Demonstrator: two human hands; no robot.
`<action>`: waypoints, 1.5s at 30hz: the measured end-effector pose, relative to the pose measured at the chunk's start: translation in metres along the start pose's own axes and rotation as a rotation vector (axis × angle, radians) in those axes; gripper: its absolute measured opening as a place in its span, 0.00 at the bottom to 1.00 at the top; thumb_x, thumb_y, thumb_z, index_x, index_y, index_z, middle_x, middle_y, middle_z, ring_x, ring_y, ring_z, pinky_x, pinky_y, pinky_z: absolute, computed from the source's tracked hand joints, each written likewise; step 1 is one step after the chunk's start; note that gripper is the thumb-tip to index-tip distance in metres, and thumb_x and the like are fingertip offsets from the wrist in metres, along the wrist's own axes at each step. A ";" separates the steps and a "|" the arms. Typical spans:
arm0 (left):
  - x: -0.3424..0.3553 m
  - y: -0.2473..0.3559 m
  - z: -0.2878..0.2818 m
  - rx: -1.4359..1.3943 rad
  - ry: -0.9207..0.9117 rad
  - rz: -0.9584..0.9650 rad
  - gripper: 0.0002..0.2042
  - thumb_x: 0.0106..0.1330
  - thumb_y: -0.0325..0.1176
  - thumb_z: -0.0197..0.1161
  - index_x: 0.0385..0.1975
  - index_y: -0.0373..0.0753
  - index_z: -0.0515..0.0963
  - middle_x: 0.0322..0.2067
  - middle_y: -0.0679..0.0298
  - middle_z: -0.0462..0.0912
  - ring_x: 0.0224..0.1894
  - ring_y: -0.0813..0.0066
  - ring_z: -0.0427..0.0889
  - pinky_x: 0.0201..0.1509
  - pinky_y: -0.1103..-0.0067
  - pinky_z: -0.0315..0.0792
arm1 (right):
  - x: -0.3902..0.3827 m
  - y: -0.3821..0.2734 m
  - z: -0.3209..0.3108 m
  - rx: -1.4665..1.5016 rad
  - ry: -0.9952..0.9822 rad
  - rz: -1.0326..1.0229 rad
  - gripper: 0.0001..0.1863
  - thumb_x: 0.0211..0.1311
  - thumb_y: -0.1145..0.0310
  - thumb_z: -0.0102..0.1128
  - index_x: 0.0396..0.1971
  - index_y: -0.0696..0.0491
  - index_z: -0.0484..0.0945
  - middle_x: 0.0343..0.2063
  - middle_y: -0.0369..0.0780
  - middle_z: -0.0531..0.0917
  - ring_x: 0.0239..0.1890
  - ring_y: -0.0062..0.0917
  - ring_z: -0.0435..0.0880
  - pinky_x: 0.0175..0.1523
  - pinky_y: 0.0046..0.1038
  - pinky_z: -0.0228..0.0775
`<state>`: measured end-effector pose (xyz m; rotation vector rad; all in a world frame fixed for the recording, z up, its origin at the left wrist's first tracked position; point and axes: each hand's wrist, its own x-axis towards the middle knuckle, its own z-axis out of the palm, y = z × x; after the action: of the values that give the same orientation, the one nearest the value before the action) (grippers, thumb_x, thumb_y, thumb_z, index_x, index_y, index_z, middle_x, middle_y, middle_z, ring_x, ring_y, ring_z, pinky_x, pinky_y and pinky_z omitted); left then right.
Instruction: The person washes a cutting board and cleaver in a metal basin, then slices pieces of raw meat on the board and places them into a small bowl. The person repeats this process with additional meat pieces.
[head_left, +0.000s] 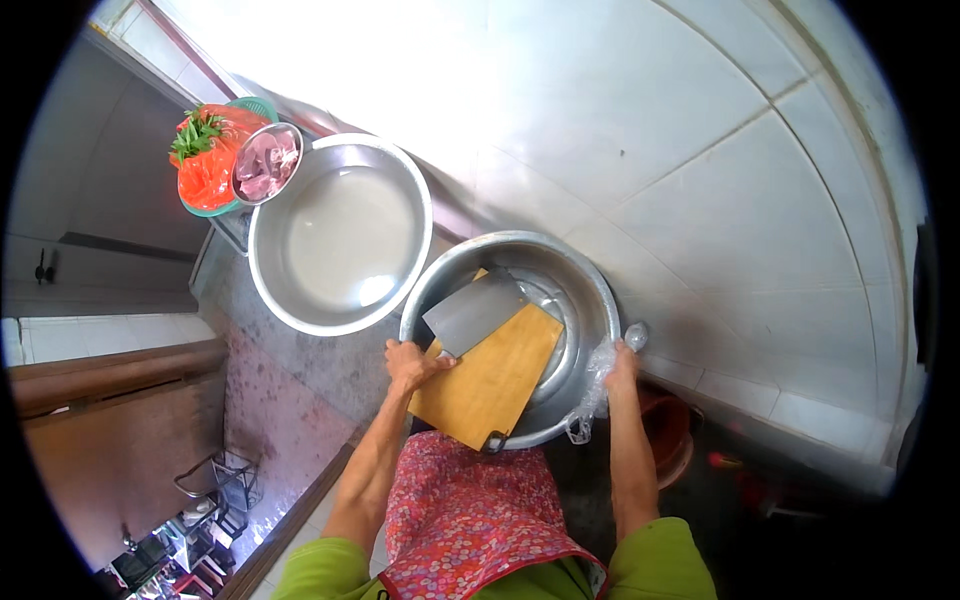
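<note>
A large metal basin (590, 290) is before me, holding a yellow wooden cutting board (495, 380) and a grey cleaver blade (470, 310) lying over it. My left hand (410, 365) is closed on the basin’s left rim, its thumb by the board and cleaver. My right hand (621, 367) is closed on the right rim, with a crumpled clear plastic bag (598, 390) at it. A second metal basin (258, 255) with water stands at the upper left.
A bowl of raw meat (267, 160) and red bags (207, 180) with greens in a green basket sit at the far left. A white tiled wall (680, 150) runs behind. A reddish tub (668, 440) is below right. Dark cabinets (110, 180) stand left.
</note>
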<state>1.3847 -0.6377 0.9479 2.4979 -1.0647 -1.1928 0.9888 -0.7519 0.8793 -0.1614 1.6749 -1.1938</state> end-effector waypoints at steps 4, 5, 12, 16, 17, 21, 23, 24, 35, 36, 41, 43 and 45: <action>-0.004 0.005 0.003 0.013 -0.008 -0.040 0.38 0.34 0.58 0.76 0.36 0.26 0.78 0.48 0.47 0.66 0.51 0.52 0.69 0.51 0.66 0.69 | -0.029 -0.010 0.011 -0.102 0.065 -0.048 0.16 0.57 0.69 0.60 0.40 0.65 0.76 0.38 0.45 0.79 0.38 0.32 0.78 0.42 0.34 0.73; -0.009 0.008 0.015 0.016 -0.009 -0.042 0.37 0.35 0.57 0.76 0.36 0.26 0.78 0.48 0.47 0.66 0.52 0.51 0.68 0.51 0.66 0.69 | -0.026 -0.014 0.000 -0.125 0.078 -0.054 0.16 0.57 0.68 0.60 0.40 0.65 0.76 0.38 0.45 0.79 0.38 0.31 0.78 0.42 0.35 0.72; -0.040 0.017 0.042 0.300 0.355 0.209 0.25 0.41 0.45 0.74 0.37 0.34 0.80 0.53 0.44 0.62 0.53 0.46 0.64 0.53 0.62 0.65 | -0.052 -0.005 -0.027 -1.051 -0.004 -1.038 0.20 0.44 0.80 0.52 0.42 0.64 0.72 0.35 0.54 0.76 0.44 0.51 0.74 0.56 0.37 0.62; -0.047 0.012 0.064 0.419 0.555 0.567 0.15 0.48 0.37 0.67 0.34 0.37 0.81 0.55 0.48 0.61 0.54 0.53 0.63 0.49 0.64 0.63 | -0.099 0.040 -0.026 -1.140 -0.260 -0.320 0.17 0.55 0.64 0.62 0.38 0.61 0.77 0.28 0.43 0.82 0.33 0.32 0.80 0.41 0.35 0.71; -0.039 0.002 0.074 0.452 0.575 0.596 0.13 0.48 0.36 0.66 0.33 0.38 0.81 0.54 0.49 0.63 0.53 0.55 0.63 0.47 0.65 0.63 | -0.107 0.053 -0.016 -1.076 -0.339 -0.186 0.19 0.54 0.61 0.62 0.38 0.61 0.78 0.31 0.46 0.82 0.35 0.33 0.81 0.42 0.36 0.70; -0.017 -0.012 0.091 0.705 0.456 0.576 0.17 0.52 0.40 0.64 0.39 0.37 0.76 0.35 0.59 0.68 0.39 0.62 0.70 0.40 0.68 0.66 | -0.106 0.083 -0.007 -0.758 -0.328 0.281 0.23 0.49 0.59 0.69 0.37 0.64 0.79 0.32 0.43 0.82 0.34 0.26 0.80 0.38 0.29 0.72; -0.014 -0.010 0.075 0.683 0.325 0.586 0.15 0.58 0.40 0.60 0.38 0.36 0.74 0.35 0.57 0.71 0.40 0.60 0.72 0.40 0.66 0.68 | -0.097 0.086 -0.016 -0.701 -0.384 0.304 0.23 0.47 0.61 0.71 0.36 0.65 0.79 0.31 0.42 0.82 0.32 0.26 0.80 0.36 0.29 0.72; -0.019 -0.007 0.062 0.621 0.254 0.598 0.15 0.59 0.40 0.59 0.38 0.35 0.74 0.35 0.56 0.71 0.40 0.58 0.73 0.40 0.65 0.68 | -0.097 0.083 -0.017 -0.673 -0.405 0.314 0.23 0.46 0.62 0.71 0.36 0.66 0.79 0.30 0.42 0.82 0.31 0.26 0.80 0.36 0.28 0.72; -0.111 0.013 -0.042 -0.267 -0.237 0.212 0.20 0.65 0.45 0.52 0.18 0.34 0.71 0.12 0.65 0.68 0.16 0.75 0.67 0.21 0.76 0.61 | -0.226 -0.036 0.027 -0.885 -0.232 -0.283 0.20 0.38 0.61 0.67 0.24 0.65 0.81 0.24 0.47 0.82 0.26 0.29 0.81 0.33 0.31 0.72; -0.129 0.019 -0.053 -0.392 -0.267 0.169 0.19 0.66 0.44 0.52 0.18 0.36 0.70 0.13 0.71 0.65 0.15 0.82 0.61 0.18 0.80 0.55 | -0.237 -0.047 0.026 -0.896 -0.248 -0.323 0.20 0.38 0.60 0.66 0.24 0.65 0.80 0.23 0.47 0.82 0.25 0.30 0.81 0.33 0.31 0.72; -0.170 0.008 -0.069 -0.609 -0.204 0.056 0.17 0.65 0.43 0.53 0.19 0.36 0.71 0.13 0.70 0.65 0.14 0.82 0.62 0.16 0.79 0.54 | -0.240 -0.053 0.003 -0.721 -0.386 -0.402 0.14 0.43 0.65 0.65 0.25 0.62 0.81 0.19 0.40 0.82 0.22 0.22 0.80 0.31 0.28 0.71; -0.177 -0.002 -0.068 -0.615 -0.077 0.036 0.16 0.62 0.42 0.56 0.21 0.34 0.74 0.13 0.70 0.66 0.14 0.81 0.63 0.17 0.78 0.56 | -0.239 -0.067 0.007 -0.629 -0.489 -0.325 0.12 0.46 0.69 0.67 0.27 0.63 0.81 0.23 0.39 0.82 0.25 0.20 0.79 0.32 0.26 0.72; -0.177 -0.011 -0.065 -0.601 0.085 -0.001 0.17 0.58 0.41 0.61 0.24 0.29 0.78 0.13 0.68 0.68 0.15 0.77 0.65 0.19 0.76 0.60 | -0.231 -0.072 0.011 -0.525 -0.594 -0.220 0.14 0.47 0.70 0.68 0.30 0.64 0.80 0.26 0.40 0.82 0.27 0.22 0.80 0.33 0.26 0.73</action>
<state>1.3636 -0.5204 1.0945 2.0535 -0.5677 -1.1755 1.0741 -0.6556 1.0842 -0.9504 1.4126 -0.7253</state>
